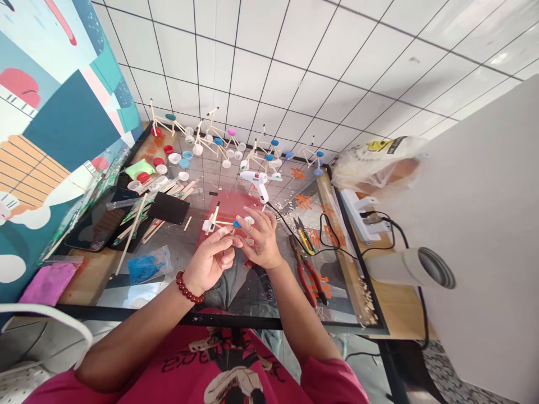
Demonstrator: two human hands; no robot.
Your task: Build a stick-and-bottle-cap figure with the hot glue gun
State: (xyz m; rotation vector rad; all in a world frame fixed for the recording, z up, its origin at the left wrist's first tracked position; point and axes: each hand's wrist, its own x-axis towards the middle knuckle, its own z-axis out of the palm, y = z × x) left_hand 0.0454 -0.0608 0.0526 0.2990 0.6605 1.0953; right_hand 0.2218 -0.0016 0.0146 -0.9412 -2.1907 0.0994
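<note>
A small stick-and-bottle-cap model bicycle [209, 225], with white cap wheels, pale sticks, a black-tipped handlebar and a blue seat piece [237, 224], is between my hands. My left hand [209, 265], a red bead bracelet at its wrist, pinches at the near side of the model with thumb and index finger. From the right, my right hand [263, 240] curls its fingers around the rear of the model, by the blue piece and white caps. My fingers partly hide what they grip. Just beyond the right fingers stands a white hot glue gun [257, 180].
Several finished stick models [255, 154] line the wall edge. Loose caps [174, 158], sticks [138, 224], a black card [169, 207] and a blue clay bag [146, 268] lie left. Red-handled pliers [306, 275], yellow-handled cutters [306, 238] and a power strip [362, 216] are right.
</note>
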